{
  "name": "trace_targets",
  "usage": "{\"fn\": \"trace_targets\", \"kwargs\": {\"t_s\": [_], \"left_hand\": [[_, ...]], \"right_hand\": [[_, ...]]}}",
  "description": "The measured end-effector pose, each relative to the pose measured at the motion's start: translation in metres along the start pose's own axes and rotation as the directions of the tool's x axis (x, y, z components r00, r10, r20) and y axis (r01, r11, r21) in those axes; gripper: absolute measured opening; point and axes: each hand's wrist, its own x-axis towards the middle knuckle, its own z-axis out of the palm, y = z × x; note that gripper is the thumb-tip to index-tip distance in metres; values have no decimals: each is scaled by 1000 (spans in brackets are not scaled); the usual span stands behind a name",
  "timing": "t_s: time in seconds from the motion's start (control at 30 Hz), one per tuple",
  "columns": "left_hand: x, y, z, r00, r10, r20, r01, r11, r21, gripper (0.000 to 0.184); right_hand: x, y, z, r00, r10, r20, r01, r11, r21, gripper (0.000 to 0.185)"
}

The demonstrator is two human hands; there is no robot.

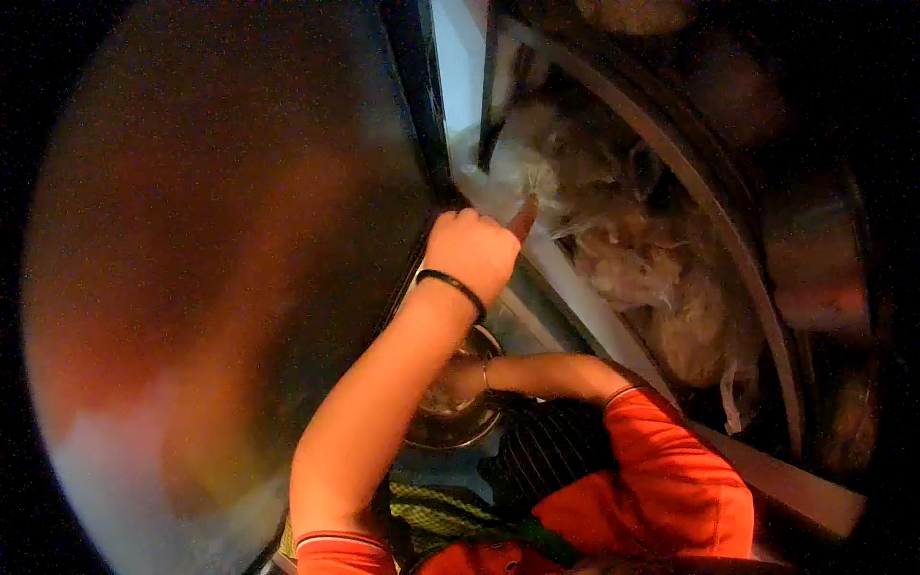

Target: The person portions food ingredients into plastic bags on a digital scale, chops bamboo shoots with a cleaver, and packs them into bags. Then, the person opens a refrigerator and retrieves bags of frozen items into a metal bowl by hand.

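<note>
My left hand (470, 251), with a black band at the wrist, is closed at the edge of a dark, glossy door (240, 240). Its fingers curl over toward the door, and the thumb sticks out to the upper right. Below it, partly covered by my left forearm, is a round metal bowl (491, 422). My right hand (464, 378) reaches over the bowl's rim into it; a thin bracelet circles that wrist. The right fingers are hidden behind the left forearm, and the bowl's contents are hard to make out.
Right of the door opening, several clear plastic bags (623, 259) of pale contents lie behind a curved rim (714, 192). A light sill (594, 307) runs diagonally in front of them. A pale blue lit strip (460, 57) stands at the top.
</note>
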Motion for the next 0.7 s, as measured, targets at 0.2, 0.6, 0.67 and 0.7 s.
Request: {"fn": "trace_targets", "kwargs": {"t_s": [0.2,0.6,0.67,0.7], "left_hand": [[40,9,32,992,-117,39,119,991,-63,44],[19,12,30,999,-38,-10,39,991,126,17],[10,3,24,996,-36,82,23,989,148,18],[6,1,30,999,-34,-5,34,995,95,17]], "right_hand": [[-80,-100,-114,953,234,-194,-188,955,228,23],[-179,-41,-315,379,544,-749,-514,796,319,77],[-174,-53,-307,363,502,-785,-512,812,282,74],[-182,-42,-298,361,506,-784,-512,810,287,74]]}}
